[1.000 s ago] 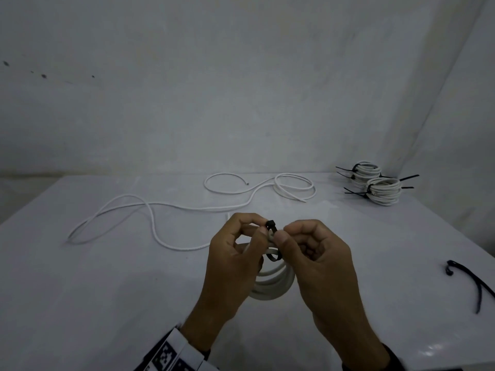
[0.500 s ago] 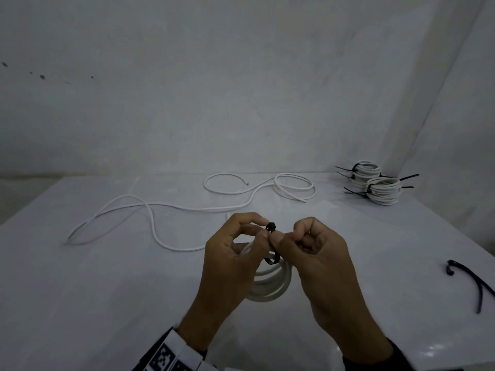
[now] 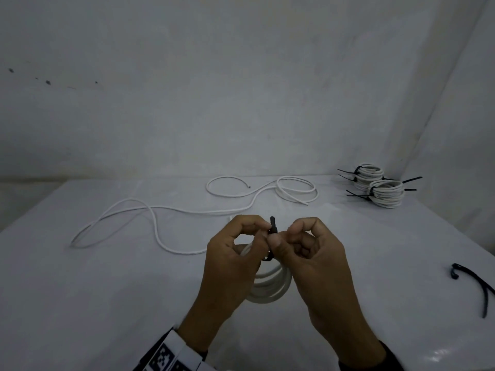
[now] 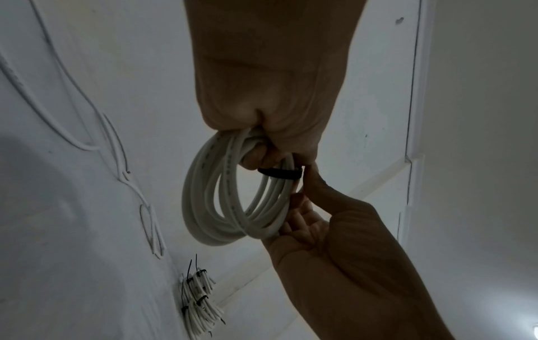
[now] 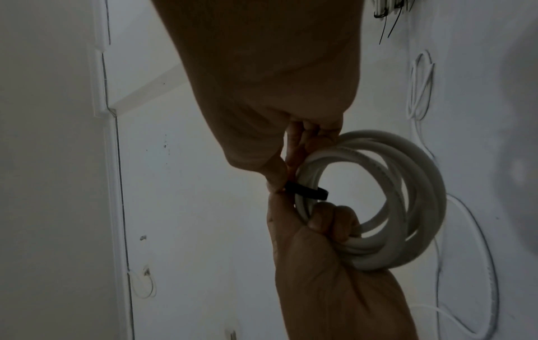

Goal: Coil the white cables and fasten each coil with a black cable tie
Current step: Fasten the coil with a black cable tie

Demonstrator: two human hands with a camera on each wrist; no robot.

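Left hand [image 3: 230, 259] clutches the white cable coil [image 3: 270, 287] above the near desk [image 3: 107, 290], bunching the loops so the black cable tie [image 3: 272, 228] wraps them. Right hand [image 3: 312, 253] pinches the tie at its head, likely to cinch it.

— What sort of place am I seeing?
— A bare, dim workroom, I'd say: a plain white bench [image 3: 80, 290] against scuffed white walls [image 3: 241, 89], with only loose white cable [image 3: 150, 210], tied coils [image 3: 380, 188] and spare black ties [image 3: 474, 282] on it.
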